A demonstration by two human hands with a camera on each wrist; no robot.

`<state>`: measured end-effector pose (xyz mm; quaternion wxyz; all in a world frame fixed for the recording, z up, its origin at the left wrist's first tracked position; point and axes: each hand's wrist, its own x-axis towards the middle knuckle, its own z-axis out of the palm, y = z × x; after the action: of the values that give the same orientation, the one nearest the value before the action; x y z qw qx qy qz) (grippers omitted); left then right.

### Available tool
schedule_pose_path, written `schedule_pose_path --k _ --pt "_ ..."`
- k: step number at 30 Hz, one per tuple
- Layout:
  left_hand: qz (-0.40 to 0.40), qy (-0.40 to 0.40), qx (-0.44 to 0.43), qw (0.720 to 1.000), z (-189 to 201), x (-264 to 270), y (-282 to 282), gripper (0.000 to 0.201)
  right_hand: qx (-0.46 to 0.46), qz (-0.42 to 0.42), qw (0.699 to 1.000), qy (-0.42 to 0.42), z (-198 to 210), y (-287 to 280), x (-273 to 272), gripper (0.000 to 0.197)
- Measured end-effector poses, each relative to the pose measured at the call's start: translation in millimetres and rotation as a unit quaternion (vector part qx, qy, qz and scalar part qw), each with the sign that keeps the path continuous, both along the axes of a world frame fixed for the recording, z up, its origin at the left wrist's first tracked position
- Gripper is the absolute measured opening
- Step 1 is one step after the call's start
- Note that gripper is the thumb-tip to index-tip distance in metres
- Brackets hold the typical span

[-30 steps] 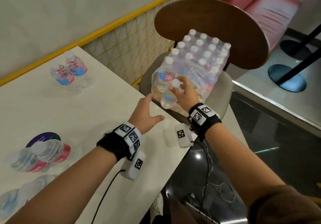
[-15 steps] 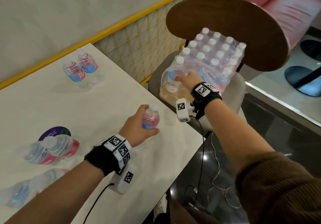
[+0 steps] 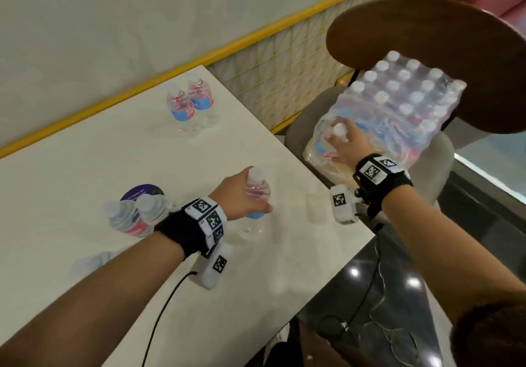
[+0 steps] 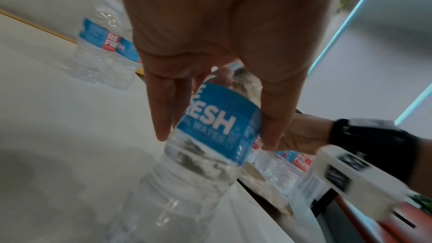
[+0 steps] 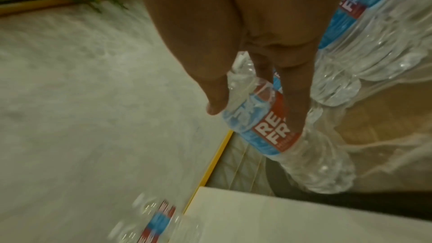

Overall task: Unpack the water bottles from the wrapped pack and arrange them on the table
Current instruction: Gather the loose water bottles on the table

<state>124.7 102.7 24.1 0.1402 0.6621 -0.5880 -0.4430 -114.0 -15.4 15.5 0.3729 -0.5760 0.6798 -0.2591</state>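
My left hand (image 3: 242,198) grips a small clear water bottle (image 3: 257,193) with a blue label (image 4: 217,123), held upright over the white table (image 3: 85,173) near its right edge. The shrink-wrapped pack of bottles (image 3: 398,110) sits on a chair seat to the right. At the pack's torn near corner my right hand (image 3: 345,141) grips another bottle (image 5: 264,127) by its upper part, thumb and fingers around the label. Two bottles (image 3: 189,102) stand at the table's far side. Two more (image 3: 136,216) stand near my left wrist.
The chair's round wooden back (image 3: 427,50) rises behind the pack. A purple disc (image 3: 142,191) lies on the table beside the near bottles. A yellow-framed mesh rail (image 3: 270,82) runs along the wall. Another blurred bottle (image 3: 91,261) stands at the table's near left.
My right hand passed a bottle to my left, which carried it over the table. The right hand then went back into the pack's open corner and took hold of another bottle.
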Motion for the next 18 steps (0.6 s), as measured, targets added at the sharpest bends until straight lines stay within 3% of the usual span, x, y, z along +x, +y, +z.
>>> schedule_pose_path --k 2,5,8,15,18 --pt "-0.005 -0.027 0.009 1.000 2 8 1 0.046 -0.011 0.043 0.999 -0.024 -4 17 4 0.022" --pt "-0.026 -0.095 0.023 0.995 10 19 1 0.045 -0.037 0.141 0.989 0.019 -6 46 13 0.020" --pt "-0.067 -0.149 0.045 0.986 18 29 0 0.053 0.010 0.230 0.973 -0.031 -5 86 31 0.021" --pt "-0.142 -0.286 0.053 0.946 41 52 -3 0.058 0.069 0.420 0.905 -0.003 5 175 103 0.031" --pt "-0.167 -0.309 0.063 0.934 45 61 -2 0.058 0.085 0.487 0.869 0.010 6 195 131 0.035"
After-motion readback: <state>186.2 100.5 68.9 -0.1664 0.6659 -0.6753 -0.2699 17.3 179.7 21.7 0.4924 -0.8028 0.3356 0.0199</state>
